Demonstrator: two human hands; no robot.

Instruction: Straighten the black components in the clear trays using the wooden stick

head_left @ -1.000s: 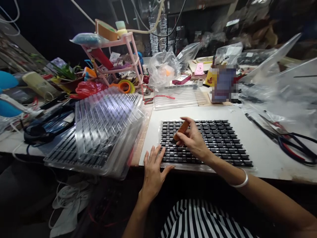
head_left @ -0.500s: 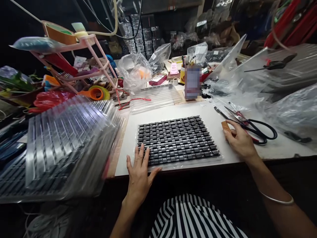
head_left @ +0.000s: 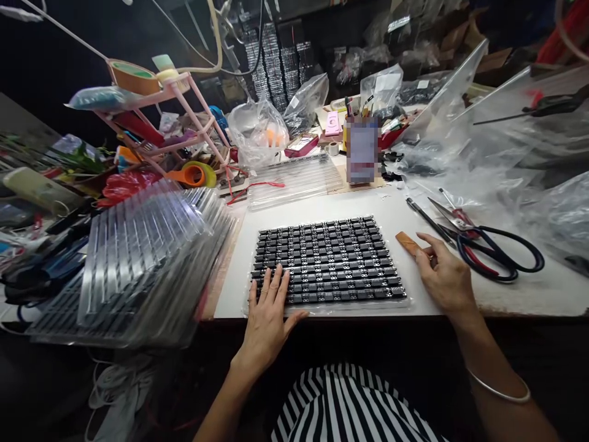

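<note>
The strips (head_left: 327, 261) are black (white-flecked), the stick (head_left: 407, 242) orange-brown.

Right hand (head_left: 444, 276) holding brown block (head_left: 405, 242), apparently wooden.

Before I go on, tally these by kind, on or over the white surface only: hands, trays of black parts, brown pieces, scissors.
Hands: 2 (left hand, right hand)
Tray of black parts: 1
Brown piece: 1
Scissors: 1 pair
Total: 5
</note>
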